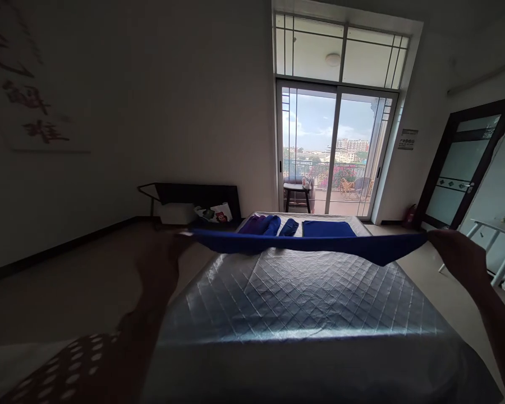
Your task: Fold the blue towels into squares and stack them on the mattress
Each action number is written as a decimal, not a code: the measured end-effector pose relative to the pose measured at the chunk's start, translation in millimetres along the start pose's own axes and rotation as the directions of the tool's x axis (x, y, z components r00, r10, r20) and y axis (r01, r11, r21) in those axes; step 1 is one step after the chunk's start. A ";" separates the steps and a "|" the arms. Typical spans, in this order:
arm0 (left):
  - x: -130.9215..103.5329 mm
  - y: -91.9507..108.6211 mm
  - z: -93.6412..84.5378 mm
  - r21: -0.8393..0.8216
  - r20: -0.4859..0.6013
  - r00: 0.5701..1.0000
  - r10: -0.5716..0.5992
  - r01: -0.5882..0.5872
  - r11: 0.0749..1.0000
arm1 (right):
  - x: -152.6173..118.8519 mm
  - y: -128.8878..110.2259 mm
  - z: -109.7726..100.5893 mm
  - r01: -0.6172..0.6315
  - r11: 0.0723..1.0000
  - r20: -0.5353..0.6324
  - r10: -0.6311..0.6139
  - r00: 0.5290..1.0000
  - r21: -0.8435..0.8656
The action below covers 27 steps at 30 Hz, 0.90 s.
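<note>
A blue cloth (311,244) is stretched taut in the air between my two hands, above the far part of a quilted grey bed (303,303). My left hand (162,255), dark and slightly blurred, is closed on the cloth's left end. At the right end, my right hand (460,255) pinches the other corner. The cloth's lower edge sags, with a point hanging near the right. Behind it on the bed lie a flat folded blue cloth (328,229), a small dark-blue bundle (289,227) and a purple and blue heap of cloth (258,225).
A black bench (197,193) with a white box (177,214) stands by the left wall. Past the bed are sliding glass doors (336,151) and a stool (297,191). A white table (499,227) and a dark-framed door (467,163) are on the right.
</note>
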<state>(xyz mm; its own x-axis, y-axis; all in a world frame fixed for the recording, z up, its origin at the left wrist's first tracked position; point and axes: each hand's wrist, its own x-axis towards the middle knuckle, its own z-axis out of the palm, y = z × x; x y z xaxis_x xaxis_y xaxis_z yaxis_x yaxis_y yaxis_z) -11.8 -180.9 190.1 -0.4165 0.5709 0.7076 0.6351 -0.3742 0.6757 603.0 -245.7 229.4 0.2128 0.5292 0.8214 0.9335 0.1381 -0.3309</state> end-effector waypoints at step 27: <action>-134.7 -152.7 -1.4 0.595 0.504 0.717 -0.482 0.116 0.796 | -158.8 73.3 62.5 -0.190 0.982 0.775 0.103 0.623 0.022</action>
<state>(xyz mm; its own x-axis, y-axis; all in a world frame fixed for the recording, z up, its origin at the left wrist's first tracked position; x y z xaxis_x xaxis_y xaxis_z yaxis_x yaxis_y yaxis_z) -53.6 -201.6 -8.2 -0.2762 0.9580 0.0774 0.8437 0.2031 0.4969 619.5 -267.3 45.6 0.0053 0.9930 0.1178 0.8697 0.0535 -0.4906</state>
